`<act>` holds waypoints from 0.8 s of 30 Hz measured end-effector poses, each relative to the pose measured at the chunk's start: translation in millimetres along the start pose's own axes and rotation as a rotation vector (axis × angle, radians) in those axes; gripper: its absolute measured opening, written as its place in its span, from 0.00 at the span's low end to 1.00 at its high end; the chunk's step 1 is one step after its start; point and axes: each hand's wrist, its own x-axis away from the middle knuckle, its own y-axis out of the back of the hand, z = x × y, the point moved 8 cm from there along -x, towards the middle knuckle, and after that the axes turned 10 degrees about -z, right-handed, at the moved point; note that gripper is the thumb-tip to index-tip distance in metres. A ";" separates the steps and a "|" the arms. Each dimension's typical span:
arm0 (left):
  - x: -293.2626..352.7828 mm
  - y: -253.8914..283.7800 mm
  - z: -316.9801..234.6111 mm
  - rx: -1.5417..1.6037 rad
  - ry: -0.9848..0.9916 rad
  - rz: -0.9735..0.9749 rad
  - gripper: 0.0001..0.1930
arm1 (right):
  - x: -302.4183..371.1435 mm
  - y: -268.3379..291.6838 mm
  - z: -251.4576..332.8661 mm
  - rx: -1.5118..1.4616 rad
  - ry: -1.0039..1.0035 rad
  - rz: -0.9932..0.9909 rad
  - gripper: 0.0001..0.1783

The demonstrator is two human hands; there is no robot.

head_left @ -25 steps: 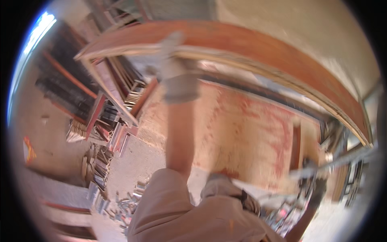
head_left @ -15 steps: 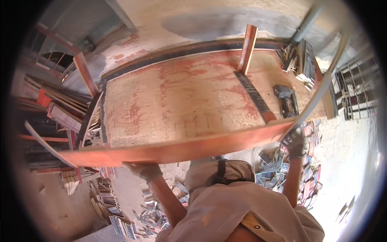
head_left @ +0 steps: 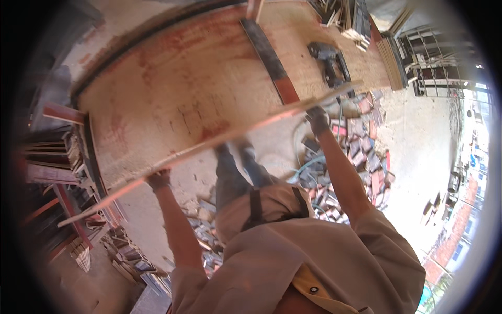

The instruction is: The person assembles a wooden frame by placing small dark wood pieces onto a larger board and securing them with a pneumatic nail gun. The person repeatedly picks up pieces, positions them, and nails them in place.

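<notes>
I hold a long thin wooden board (head_left: 225,137) edge-on across the picture, slanting from lower left to upper right. My left hand (head_left: 158,179), in a grey glove, grips it near its left part. Further right, my right hand (head_left: 317,119), also gloved, grips the same board. Beyond the board lies a large plywood work table (head_left: 183,99) stained red.
A dark power tool (head_left: 329,63) and a long dark strip (head_left: 269,57) lie on the table. Wood offcuts (head_left: 355,152) litter the floor at right and below me. Stacked timber and frames (head_left: 57,167) stand at left. A metal rack (head_left: 434,68) stands at upper right.
The board has swung from a broad reddish face to a thin edge-on line. The view has turned, and the table now fills the upper middle. Both hands keep their grip.
</notes>
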 end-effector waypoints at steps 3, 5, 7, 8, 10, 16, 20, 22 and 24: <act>20.4 -27.0 -8.9 0.004 -0.100 0.127 0.30 | 12.7 -21.1 8.8 -0.020 0.161 0.169 0.30; 52.1 -45.7 -12.0 0.027 -0.263 0.224 0.33 | 22.2 -24.8 -0.7 -0.788 -0.363 0.125 0.29; 89.1 -49.8 -3.0 -0.150 -0.383 0.144 0.42 | 33.5 -22.4 -2.5 -1.137 -0.717 -0.073 0.27; 114.6 -53.2 0.4 -0.338 -0.595 0.080 0.46 | 36.7 -18.3 -0.2 -1.233 -0.806 -0.170 0.26; 168.3 -70.5 15.8 -0.670 -0.977 -0.019 0.54 | 20.3 8.0 31.0 -0.957 -0.394 -0.250 0.23; 295.1 -205.4 187.8 -1.420 -1.671 0.983 0.50 | 0.3 -0.2 55.0 -1.546 -0.525 -0.369 0.31; 285.6 -254.9 280.6 -2.006 -1.171 1.053 0.29 | -10.0 -3.3 67.1 -1.877 -0.589 -0.373 0.26; 282.9 -262.7 296.6 -2.122 -1.110 0.996 0.23 | -12.7 1.8 69.8 -1.877 -0.602 -0.390 0.26; 283.3 -269.5 300.7 -2.118 -1.171 0.974 0.20 | -13.2 2.8 70.3 -1.934 -0.711 -0.424 0.25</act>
